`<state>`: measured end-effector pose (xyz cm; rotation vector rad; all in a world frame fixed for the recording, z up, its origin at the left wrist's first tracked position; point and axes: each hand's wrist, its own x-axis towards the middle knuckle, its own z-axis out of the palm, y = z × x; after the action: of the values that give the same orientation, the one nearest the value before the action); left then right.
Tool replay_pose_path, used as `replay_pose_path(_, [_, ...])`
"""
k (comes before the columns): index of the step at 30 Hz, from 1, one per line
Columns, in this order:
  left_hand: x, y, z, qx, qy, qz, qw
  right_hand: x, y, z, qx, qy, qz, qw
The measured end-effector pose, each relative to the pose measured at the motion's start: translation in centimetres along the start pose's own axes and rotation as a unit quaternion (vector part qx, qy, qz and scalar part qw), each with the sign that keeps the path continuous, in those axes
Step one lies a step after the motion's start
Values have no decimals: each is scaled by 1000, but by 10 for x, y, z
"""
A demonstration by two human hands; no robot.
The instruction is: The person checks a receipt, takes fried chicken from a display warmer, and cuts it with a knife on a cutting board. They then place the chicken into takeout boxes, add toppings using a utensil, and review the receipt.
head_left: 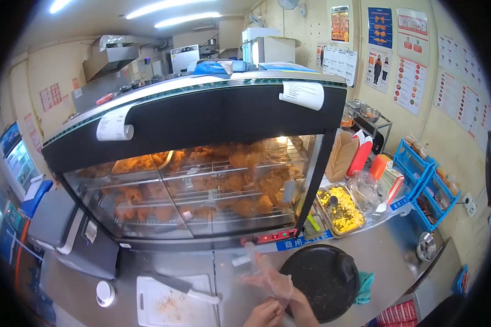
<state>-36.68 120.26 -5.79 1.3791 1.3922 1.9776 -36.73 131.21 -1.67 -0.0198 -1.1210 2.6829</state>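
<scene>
My right hand [273, 282] reaches up from the bottom, inside a clear plastic glove [285, 286]. Its fingers are blurred but look stretched out and apart, with nothing visible in them. Below it, my left hand [265, 314] is bare, its fingers closed at the glove's cuff by the right wrist. A round black pan [322, 283] lies just right of the hands. On the left, a knife [183, 286] with a white handle rests across a white cutting board [174, 310] strewn with crumbs.
A heated display case [202, 234] full of fried pieces stands behind the counter front. Yellow chunks fill a metal tray [341, 210] beside it. A teal cloth [365, 288] touches the pan's right side. Blue baskets [433, 199] stand far right; a white round container [105, 293] sits left.
</scene>
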Motion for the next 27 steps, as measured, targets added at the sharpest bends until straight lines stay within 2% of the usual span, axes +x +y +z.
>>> replay_pose_path(2, [20,3,2,7,-14,4,1000,22,-17,-7,-22,45,-56,997])
replay_pose_path(4, [38,-2,11,18,-26,4,999,45,-37,-20,-59,141,-154,976])
replay_pose_path(6, [60,-10,7,40,-22,-6,999,72,-62,-40,-132,262,-277,915])
replay_pose_path(8, [85,-21,-9,80,6,-22,996,97,-81,-69,-290,377,-391,788])
replay_pose_path(9, [97,-28,-20,108,36,-34,993,111,-91,-81,-432,459,-473,616])
replay_pose_path(12, [132,-52,-58,175,131,-58,974,147,-85,-79,-474,503,-428,582])
replay_pose_path(14, [155,-71,-80,210,135,-32,968,155,-82,-66,-483,535,-394,570])
replay_pose_path(17, [193,-78,-83,174,136,-78,972,141,-75,-72,-569,352,-334,664])
replay_pose_path(18, [203,-78,-81,206,154,-62,964,139,-86,-68,-564,358,-335,665])
replay_pose_path(20, [209,-80,-87,239,176,-39,954,143,-137,-60,-714,339,-437,429])
replay_pose_path(22, [200,-84,-97,272,268,-47,923,160,-204,-44,-774,306,-403,381])
replay_pose_path(24, [193,-78,-104,257,282,-68,922,205,-248,-48,-922,256,-3,291])
replay_pose_path(26, [188,-74,-109,331,271,-49,903,251,-272,-95,-900,281,-168,288])
replay_pose_path(27, [184,-71,-109,326,273,-46,904,270,-287,-118,-889,285,-226,280])
